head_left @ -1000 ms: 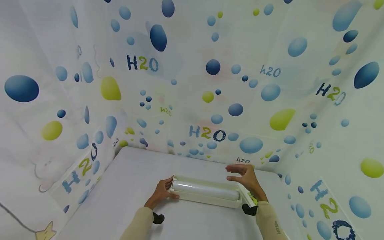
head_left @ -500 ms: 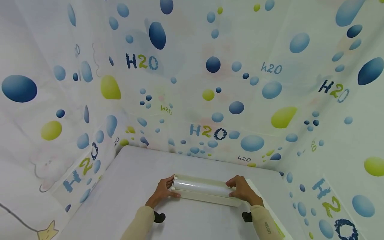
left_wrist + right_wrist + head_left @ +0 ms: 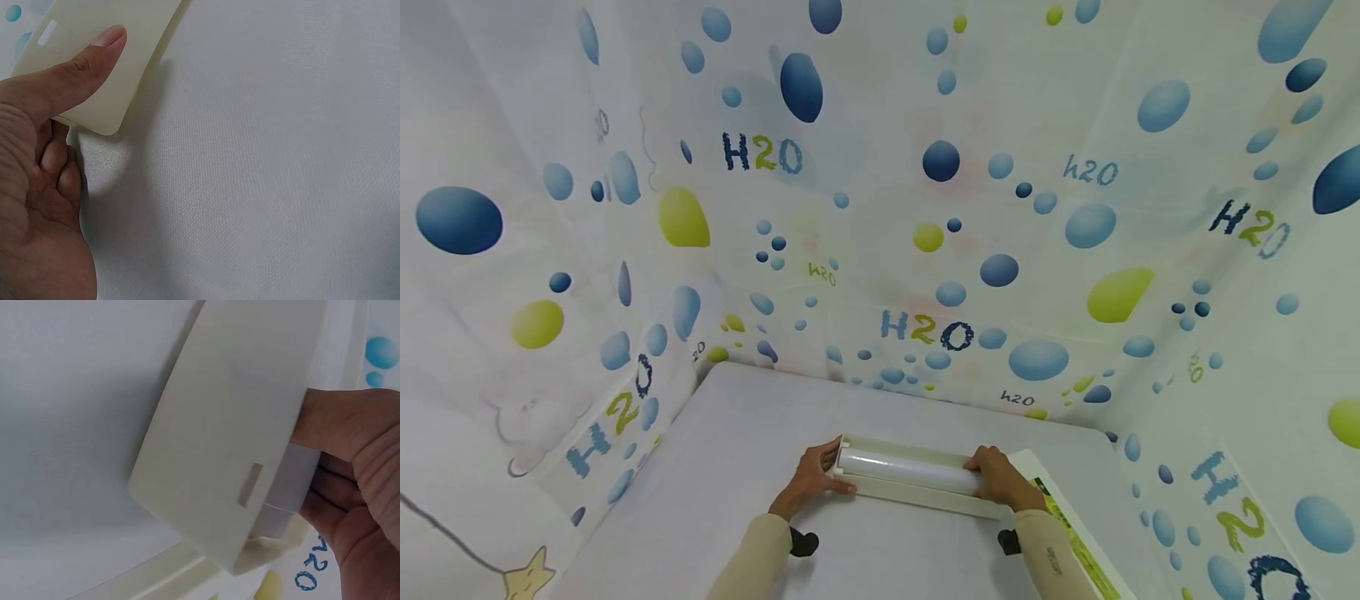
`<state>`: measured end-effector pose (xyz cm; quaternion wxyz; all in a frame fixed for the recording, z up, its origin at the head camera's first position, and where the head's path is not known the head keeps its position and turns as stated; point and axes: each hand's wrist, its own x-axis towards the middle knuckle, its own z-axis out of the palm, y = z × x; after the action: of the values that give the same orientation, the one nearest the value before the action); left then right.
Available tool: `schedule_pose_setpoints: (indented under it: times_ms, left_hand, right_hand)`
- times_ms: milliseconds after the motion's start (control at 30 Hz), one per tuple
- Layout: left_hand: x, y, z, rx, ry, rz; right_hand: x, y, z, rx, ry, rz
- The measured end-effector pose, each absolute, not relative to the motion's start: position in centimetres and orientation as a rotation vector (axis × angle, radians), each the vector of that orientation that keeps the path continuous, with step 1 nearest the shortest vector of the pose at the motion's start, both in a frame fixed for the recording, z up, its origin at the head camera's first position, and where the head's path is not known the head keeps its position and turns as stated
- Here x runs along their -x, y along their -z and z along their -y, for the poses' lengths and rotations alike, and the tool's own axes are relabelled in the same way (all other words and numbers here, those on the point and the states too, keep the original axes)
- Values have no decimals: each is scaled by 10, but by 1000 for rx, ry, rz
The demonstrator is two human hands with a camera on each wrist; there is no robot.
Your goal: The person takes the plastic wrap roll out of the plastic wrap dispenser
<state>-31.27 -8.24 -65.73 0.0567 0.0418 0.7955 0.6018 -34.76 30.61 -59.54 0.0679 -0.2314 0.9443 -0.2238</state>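
Observation:
A cream plastic-wrap dispenser box [image 3: 917, 494] lies lengthwise on the white tabletop, its top uncovered. Inside rests a shiny roll of plastic wrap [image 3: 898, 467]. My left hand [image 3: 807, 477] grips the box's left end; in the left wrist view the thumb [image 3: 94, 65] presses flat on the outer wall [image 3: 103, 115]. At the other end, my right hand [image 3: 1002, 481] reaches in and holds the roll. The right wrist view shows the thumb and fingers around the roll's end [image 3: 294, 475], just inside the box wall [image 3: 231, 412]. Some right fingertips are hidden.
A long cream lid [image 3: 1026, 461] with a green label [image 3: 1078, 542] lies right of the box, partly under the right forearm. Behind the white tabletop [image 3: 760, 408] hangs a white curtain [image 3: 865, 250] printed with blue and green drops, also along both sides.
My right hand came down from above the box's right end and now holds the roll there. The lid shows farther out to the right. My left hand stays on the box.

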Motion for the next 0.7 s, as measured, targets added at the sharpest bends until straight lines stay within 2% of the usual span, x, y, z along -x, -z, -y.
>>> schedule_pose_setpoints:
  times_ms: [500,700]
  left_hand:
    - [315,653,82,-142,-1832,-2438]
    - [314,663,84,-154,-1819,-2449]
  right_hand:
    - [361,603,-303,648,640,-2877]
    - [359,604,-303,652,645,-2910]
